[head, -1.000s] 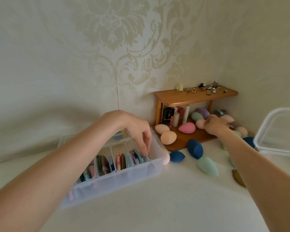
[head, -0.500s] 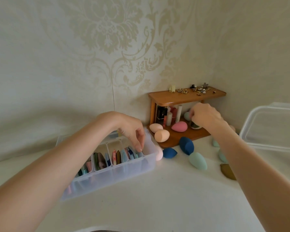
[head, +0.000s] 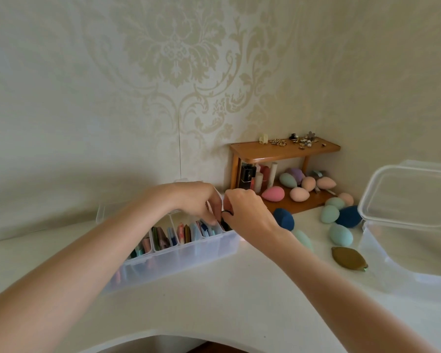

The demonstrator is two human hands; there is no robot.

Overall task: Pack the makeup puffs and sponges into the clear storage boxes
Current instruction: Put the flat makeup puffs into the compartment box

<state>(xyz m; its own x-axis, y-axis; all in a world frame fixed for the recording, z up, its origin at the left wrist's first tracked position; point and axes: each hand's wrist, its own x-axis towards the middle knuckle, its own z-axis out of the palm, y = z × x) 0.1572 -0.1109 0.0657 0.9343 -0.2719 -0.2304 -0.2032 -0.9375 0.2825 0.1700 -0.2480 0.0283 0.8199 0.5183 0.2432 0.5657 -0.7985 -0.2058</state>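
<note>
**— What's changed on your feed?**

— Nearest me, both forearms now converge over the divided clear box (head: 178,256). A second ago my right hand (head: 247,212) was away at the wooden shelf (head: 285,151), reaching among the sponges; it has come back and sits at the box's right end compartment, fingers curled round a small dark item (head: 225,220). It's mostly hidden, so I can't tell whether it's a puff.

**— And the left?**

— The left hand (head: 196,200) has stayed over that same end of the box, wrist arched, fingertips pointing down into the row of flat puffs (head: 186,231) standing on edge. It looks to be parting or steadying them; whether it pinches one I can't tell.

**— So where does that leave the job?**

— I judge one more piece is about to go in. The compartments look nearly full. Much remains loose: beyond the box, a navy sponge (head: 284,219), teal sponges (head: 340,234) and an olive flat puff (head: 348,258) lie on the white table (head: 214,301), with pink and peach ones (head: 273,194) farther back on the shelf's lower board. The second clear box (head: 407,194) waits at right.
</note>
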